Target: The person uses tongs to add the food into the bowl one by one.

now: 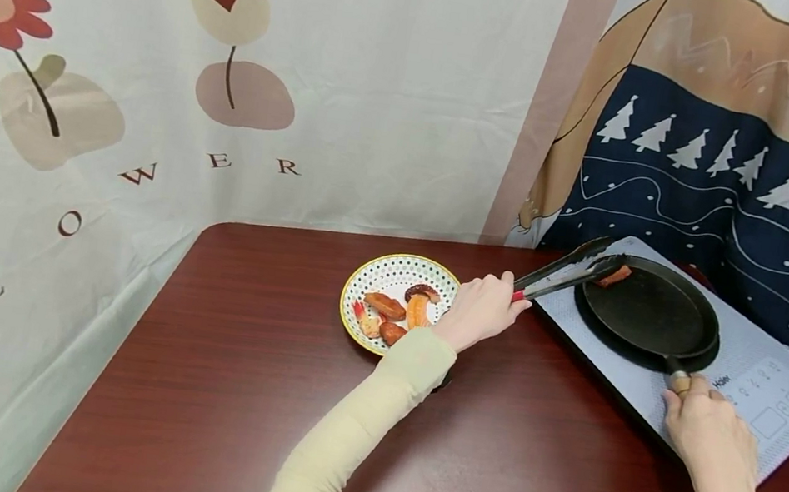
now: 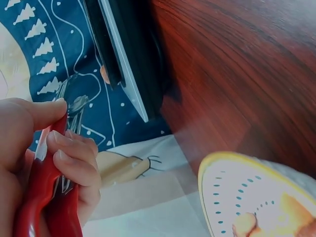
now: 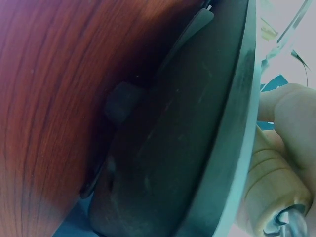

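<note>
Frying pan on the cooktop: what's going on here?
A person's left hand holds red-handled tongs, tips at a reddish-brown food piece by the rim of the frying pan; whether they pinch it is unclear. The right hand grips the pan's wooden handle. Other food lies on the dotted plate.

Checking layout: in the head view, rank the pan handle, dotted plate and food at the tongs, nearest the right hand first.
1. Pan handle: in the right hand.
2. Food at the tongs: pan's far-left edge.
3. Dotted plate: left of the pan.
</note>
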`<state>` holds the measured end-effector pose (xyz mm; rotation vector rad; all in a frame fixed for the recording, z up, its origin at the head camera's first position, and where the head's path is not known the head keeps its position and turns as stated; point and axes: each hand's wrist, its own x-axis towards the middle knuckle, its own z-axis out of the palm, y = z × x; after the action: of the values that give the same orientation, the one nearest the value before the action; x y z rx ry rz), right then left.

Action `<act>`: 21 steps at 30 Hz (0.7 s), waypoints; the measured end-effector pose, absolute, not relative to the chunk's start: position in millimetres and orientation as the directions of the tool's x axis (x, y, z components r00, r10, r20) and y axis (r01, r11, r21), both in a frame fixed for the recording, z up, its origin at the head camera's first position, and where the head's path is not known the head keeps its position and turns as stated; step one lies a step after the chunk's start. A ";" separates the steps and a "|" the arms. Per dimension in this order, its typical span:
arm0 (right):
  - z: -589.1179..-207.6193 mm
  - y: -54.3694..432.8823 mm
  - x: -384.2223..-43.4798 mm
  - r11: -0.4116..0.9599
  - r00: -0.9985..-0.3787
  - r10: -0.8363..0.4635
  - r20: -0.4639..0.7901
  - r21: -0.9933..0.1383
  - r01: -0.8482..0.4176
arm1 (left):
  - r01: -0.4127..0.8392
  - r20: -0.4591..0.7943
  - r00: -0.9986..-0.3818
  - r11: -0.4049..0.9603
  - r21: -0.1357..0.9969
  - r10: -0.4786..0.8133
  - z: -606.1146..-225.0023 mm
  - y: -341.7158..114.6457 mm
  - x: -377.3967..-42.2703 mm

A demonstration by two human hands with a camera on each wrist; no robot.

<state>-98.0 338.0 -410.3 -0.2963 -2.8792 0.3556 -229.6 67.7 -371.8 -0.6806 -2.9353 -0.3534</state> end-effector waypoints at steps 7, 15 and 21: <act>-409.8 337.9 -98.0 0.952 -0.955 0.219 0.199 -0.256 0.165 | 0.442 0.157 -0.896 0.873 0.206 0.416 -376.3 40.6 -224.1; -409.1 337.5 -98.4 0.954 -0.956 0.215 0.201 -0.254 0.162 | 0.405 0.147 -0.912 0.894 0.190 0.382 -383.1 -2.7 -215.6; -408.5 338.1 -98.4 0.954 -0.957 0.215 0.193 -0.250 0.164 | 0.372 0.136 -0.926 0.912 0.173 0.352 -384.6 -36.9 -206.6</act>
<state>-98.4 338.1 -408.5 -0.2829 -2.8880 0.3421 -206.6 -36.9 -384.6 -0.5637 -2.9715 -0.2993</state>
